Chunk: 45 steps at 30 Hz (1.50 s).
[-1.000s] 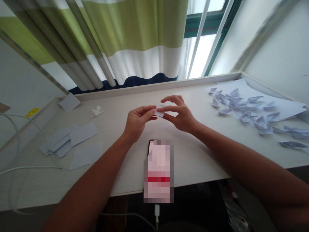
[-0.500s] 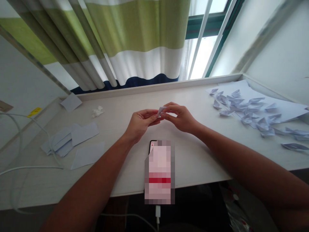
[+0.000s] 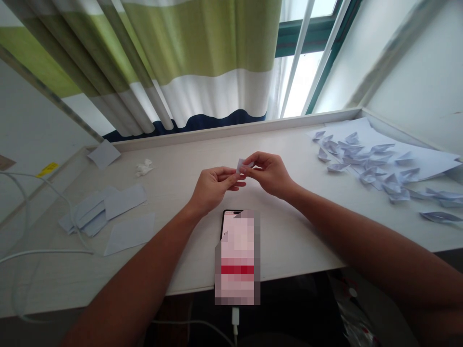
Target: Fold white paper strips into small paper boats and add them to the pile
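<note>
A small piece of folded white paper (image 3: 239, 165) is held up over the middle of the desk, between my two hands. My left hand (image 3: 213, 187) pinches its lower left side between thumb and fingers. From the other side, the thumb and fingertips of my right hand (image 3: 268, 172) are closed on the paper too. The fingers partly cover it, so its full shape is hidden. Below the hands lies a phone (image 3: 237, 255), its screen blurred out, near the desk's front edge.
Several folded paper boats (image 3: 371, 174) lie on and around white sheets (image 3: 415, 154) at the right. Flat paper pieces (image 3: 126, 201) and a crumpled tissue (image 3: 144, 167) are on the left. White cables (image 3: 47, 250) cross the left side; a plug (image 3: 235, 316) sits at the phone's lower end.
My right hand's fingers have shifted their grip on the paper, with the thumb now higher against it. My left fingers are slightly more spread. The view has moved a little.
</note>
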### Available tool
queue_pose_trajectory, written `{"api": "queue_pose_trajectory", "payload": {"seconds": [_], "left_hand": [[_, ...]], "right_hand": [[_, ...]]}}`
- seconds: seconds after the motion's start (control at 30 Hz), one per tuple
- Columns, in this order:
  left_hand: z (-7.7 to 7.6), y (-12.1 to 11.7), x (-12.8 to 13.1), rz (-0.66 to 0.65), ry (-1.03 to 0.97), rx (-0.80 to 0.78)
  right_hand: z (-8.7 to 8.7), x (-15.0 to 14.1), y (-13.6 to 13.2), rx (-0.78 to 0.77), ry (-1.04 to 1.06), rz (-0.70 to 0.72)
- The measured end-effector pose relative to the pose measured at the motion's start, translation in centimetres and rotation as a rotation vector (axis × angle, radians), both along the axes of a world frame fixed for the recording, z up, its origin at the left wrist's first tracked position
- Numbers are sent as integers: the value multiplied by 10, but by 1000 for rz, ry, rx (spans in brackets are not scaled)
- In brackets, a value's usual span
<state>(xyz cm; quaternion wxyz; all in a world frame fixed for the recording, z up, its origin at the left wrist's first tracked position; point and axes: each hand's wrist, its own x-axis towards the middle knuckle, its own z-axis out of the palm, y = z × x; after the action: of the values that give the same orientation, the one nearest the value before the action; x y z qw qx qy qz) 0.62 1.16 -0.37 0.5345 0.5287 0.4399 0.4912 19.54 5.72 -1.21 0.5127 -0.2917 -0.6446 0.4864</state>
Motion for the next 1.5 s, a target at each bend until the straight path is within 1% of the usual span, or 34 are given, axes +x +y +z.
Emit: {"api": "queue_pose_trajectory", "payload": {"seconds": [0.17, 0.37, 0.47, 0.57, 0.67, 0.77, 0.93, 1.07, 1.13, 1.17, 1.23, 1.3, 1.37, 1.43, 1.5], "left_hand": [[-1, -1, -1, -17, -3, 28], [3, -1, 0, -28, -75, -18], [3, -1, 1, -35, -118, -35], [1, -1, 1, -61, -123, -29], [-1, -1, 0, -69, -63, 2], [0, 0, -1, -40, 27, 76], [-1, 5, -6, 33, 151, 247], [-5, 7, -12, 140, 280, 314], [-6, 7, -13, 177, 301, 342], [-6, 7, -12, 184, 283, 351], [-6, 8, -10, 188, 184, 336], [-7, 9, -8, 171, 51, 279], [-8, 10, -7, 136, -39, 219], [-10, 11, -6, 92, -62, 190], [-11, 11, -5, 62, -56, 204]], "right_hand": [[-1, -2, 1, -38, 54, 15], [-1, -2, 2, -70, 86, -9], [1, 0, 1, -108, 49, 33], [2, 2, 0, -108, 5, 80], [4, 3, 0, -72, -32, 78], [5, 5, 0, -74, -52, 123], [5, 5, -1, -145, 5, 192], [5, 6, 0, -250, 71, 214], [4, 7, 2, -300, 81, 219], [4, 7, 3, -314, 86, 223], [2, 8, 5, -330, 108, 236], [1, 8, 7, -348, 148, 255], [0, 8, 6, -360, 172, 266], [-1, 6, 5, -342, 160, 263], [-2, 4, 3, -303, 127, 247]]}}
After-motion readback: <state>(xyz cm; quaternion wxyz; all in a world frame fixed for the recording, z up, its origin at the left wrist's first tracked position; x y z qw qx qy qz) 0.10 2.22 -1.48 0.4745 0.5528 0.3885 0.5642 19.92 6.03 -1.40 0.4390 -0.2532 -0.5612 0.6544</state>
